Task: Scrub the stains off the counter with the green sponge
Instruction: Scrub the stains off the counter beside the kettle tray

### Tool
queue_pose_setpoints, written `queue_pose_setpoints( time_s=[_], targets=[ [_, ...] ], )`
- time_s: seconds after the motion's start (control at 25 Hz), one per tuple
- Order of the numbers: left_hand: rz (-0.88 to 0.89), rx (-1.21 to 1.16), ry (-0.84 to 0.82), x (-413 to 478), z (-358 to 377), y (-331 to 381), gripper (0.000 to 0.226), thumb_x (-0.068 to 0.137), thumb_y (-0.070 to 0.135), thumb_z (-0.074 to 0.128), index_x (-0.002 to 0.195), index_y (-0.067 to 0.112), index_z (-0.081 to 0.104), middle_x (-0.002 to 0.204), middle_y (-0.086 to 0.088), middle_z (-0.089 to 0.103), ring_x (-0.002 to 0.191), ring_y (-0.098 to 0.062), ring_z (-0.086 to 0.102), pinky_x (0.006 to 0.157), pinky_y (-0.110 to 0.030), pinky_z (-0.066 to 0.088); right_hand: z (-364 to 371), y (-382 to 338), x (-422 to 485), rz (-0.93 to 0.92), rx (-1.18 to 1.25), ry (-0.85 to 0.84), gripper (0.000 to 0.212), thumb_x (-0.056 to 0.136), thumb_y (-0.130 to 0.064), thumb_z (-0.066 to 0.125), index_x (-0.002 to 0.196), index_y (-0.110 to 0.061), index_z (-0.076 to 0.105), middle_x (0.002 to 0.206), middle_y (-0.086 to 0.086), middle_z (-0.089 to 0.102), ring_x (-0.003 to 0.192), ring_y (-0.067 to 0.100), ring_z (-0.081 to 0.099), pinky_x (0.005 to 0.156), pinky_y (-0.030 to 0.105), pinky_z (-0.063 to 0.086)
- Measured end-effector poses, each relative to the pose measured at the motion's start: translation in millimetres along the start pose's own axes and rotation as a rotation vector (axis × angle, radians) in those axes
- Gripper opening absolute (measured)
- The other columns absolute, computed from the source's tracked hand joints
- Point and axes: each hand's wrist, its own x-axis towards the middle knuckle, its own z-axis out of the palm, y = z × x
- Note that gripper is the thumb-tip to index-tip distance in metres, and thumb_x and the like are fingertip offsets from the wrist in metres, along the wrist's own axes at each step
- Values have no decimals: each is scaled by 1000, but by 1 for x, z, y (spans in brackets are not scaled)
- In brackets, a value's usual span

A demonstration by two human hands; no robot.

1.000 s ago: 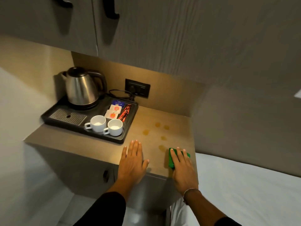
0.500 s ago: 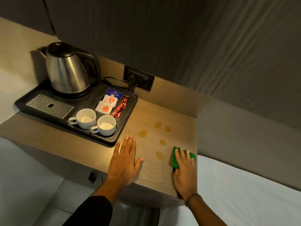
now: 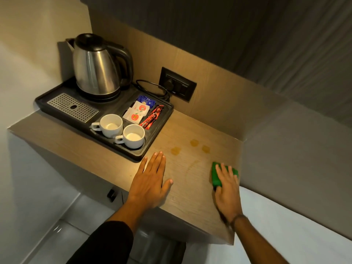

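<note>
- Head view: the wooden counter [image 3: 190,197] ends in a front edge under both wrists and a right edge just beside the green sponge [image 3: 217,176]; a wall panel closes off the back.
- The right hand [image 3: 227,189] lies flat on the green sponge with fingers spread, pressing it to the counter near the right edge rather than closing around it.
- The left hand [image 3: 150,181] rests palm down near the front edge, fingers straight and loose, holding nothing.
- Between the two hands the wood is bare, with a faint curved smear [image 3: 192,164] across it.
- Three amber stains [image 3: 194,142] sit toward the back from the hands, apart from the sponge.
- Most of the sponge is hidden under the right hand; only its left side and far corner show. The right hand is slightly blurred.
- A black tray [image 3: 160,130] takes up the back-left part of the counter, its near right corner just beside the left fingertips.
- On the tray stand a steel kettle [image 3: 95,71], two white cups [image 3: 122,132] and sachets [image 3: 142,114].
- A wall socket [image 3: 178,86] with a plugged cord sits on the back panel.
</note>
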Motion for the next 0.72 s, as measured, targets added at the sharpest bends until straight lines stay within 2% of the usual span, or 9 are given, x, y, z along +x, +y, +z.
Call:
queue_pose_setpoints(
  time_s=[0.08, 0.2, 0.28, 0.36, 0.44, 0.56, 0.64, 0.72],
  targets=[
    [-10, -22, 7, -1, 1, 2, 83, 102, 64, 22, 164, 14, -2, 175, -6, -4, 159, -20, -12, 130, -53, -1, -2, -22, 68, 59, -53, 31, 74, 89, 7, 51, 157, -17, 32, 166, 9, 29, 156, 33, 13, 127, 55, 10],
    [-11, -25, 9, -1, 0, 2, 83, 102, 64, 22, 164, 13, -1, 175, -7, -4, 159, -21, -11, 130, -53, -1, 16, -67, 125, 51, -22, -7, 72, 91, 3, 49, 157, -17, 30, 168, 7, 25, 156, 30, 11, 128, 50, 8],
    [-14, -23, 6, -1, -2, 2, 83, 102, 64, 22, 164, 13, 0, 175, -8, -4, 159, -21, -11, 130, -53, -1, 33, -83, 110, -111, 1, -57, 76, 90, 5, 50, 158, -21, 29, 169, 5, 22, 157, 27, 7, 128, 51, 6],
    [-11, -28, 6, -2, -3, 4, 84, 101, 63, 22, 164, 12, 0, 175, -9, -2, 159, -20, -11, 130, -54, 1, 42, -74, 57, -276, 35, -105, 83, 89, 8, 49, 158, -30, 25, 169, -2, 17, 158, 20, 1, 128, 48, 0],
    [-13, -20, 10, -3, -3, 4, 84, 101, 63, 22, 164, 12, 0, 175, -9, -1, 159, -21, -10, 130, -54, 3, 39, -44, 0, -337, 38, -146, 92, 87, 10, 48, 157, -41, 19, 170, -9, 14, 157, 14, -3, 126, 48, -2],
    [-13, -21, 11, -2, -4, 3, 84, 102, 63, 23, 164, 12, -1, 176, -8, -1, 159, -21, -10, 130, -54, 4, 16, -4, -1, -261, 26, -121, 94, 84, 11, 48, 157, -40, 22, 169, -7, 18, 158, 15, 2, 127, 54, 6],
    [-9, -26, -3, -3, -4, 4, 83, 102, 63, 23, 164, 13, -3, 176, -7, -4, 159, -20, -13, 129, -54, 2, 11, -16, 44, -150, 2, -47, 85, 82, 12, 49, 157, -26, 32, 166, -1, 25, 157, 25, 10, 127, 57, 10],
    [-22, -35, -4, -3, -4, 4, 83, 102, 62, 23, 164, 14, -3, 175, -6, -5, 159, -19, -14, 130, -54, 0, 17, -49, 94, -95, -25, -18, 79, 83, 10, 52, 155, -19, 35, 166, 5, 28, 156, 30, 14, 127, 55, 10]
  ],
)
